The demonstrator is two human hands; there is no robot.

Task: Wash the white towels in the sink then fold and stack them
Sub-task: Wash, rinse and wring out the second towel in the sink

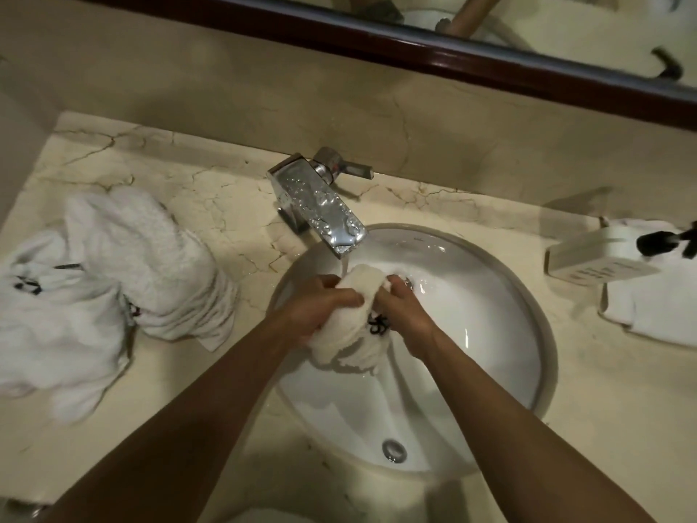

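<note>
Black embroidery on towel (352,326), print on box (599,258): illegible.

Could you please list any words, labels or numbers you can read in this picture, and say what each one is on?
None can be read.
Towel in the hands: black embroidered mark, illegible.
Towels on the counter: black marks, too blurred.
White box on the right: lines of dark print, too small to read.

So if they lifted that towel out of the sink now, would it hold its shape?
Probably not. The towel sags in limp folds between the left hand and right hand, so it is floppy. It sits under the running faucet, so it is likely soaked, heavy and dripping.
</note>
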